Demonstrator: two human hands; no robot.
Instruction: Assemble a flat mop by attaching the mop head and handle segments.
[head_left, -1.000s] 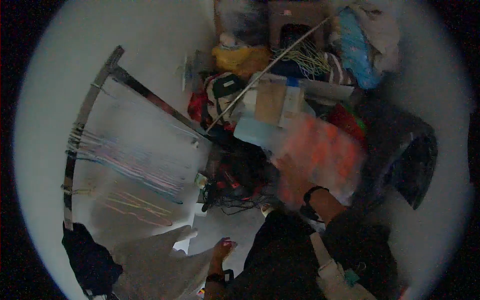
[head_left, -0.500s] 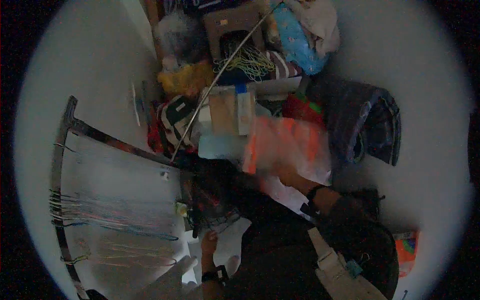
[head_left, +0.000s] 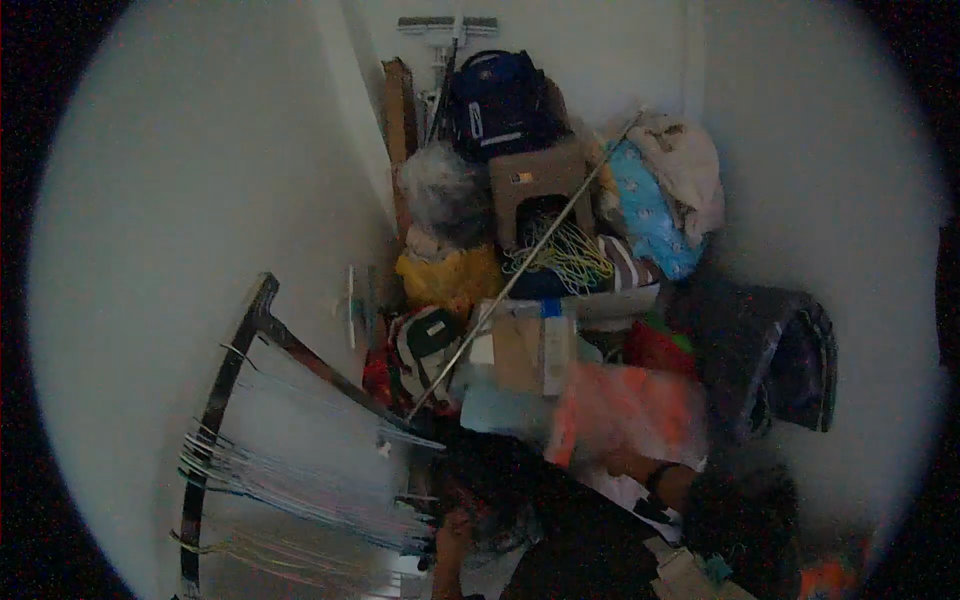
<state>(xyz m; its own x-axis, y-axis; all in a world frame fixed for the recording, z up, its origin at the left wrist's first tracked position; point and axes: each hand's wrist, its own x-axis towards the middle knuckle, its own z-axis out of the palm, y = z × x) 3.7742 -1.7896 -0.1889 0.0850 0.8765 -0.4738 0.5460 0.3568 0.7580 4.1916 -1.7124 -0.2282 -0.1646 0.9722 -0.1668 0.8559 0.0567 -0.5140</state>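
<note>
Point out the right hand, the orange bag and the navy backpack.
Right hand (head_left: 628, 463), head view: its blurred middle.
Orange bag (head_left: 638, 408), head view: its visible middle.
Navy backpack (head_left: 503, 108), head view: its front.

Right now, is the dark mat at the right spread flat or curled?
Curled: the dark mat arches over, with a hollow inside the curve.

Left hand (head_left: 455, 525) low, right hand (head_left: 628, 462) higher

no readable text, small label (head_left: 522, 178) blurred
</note>
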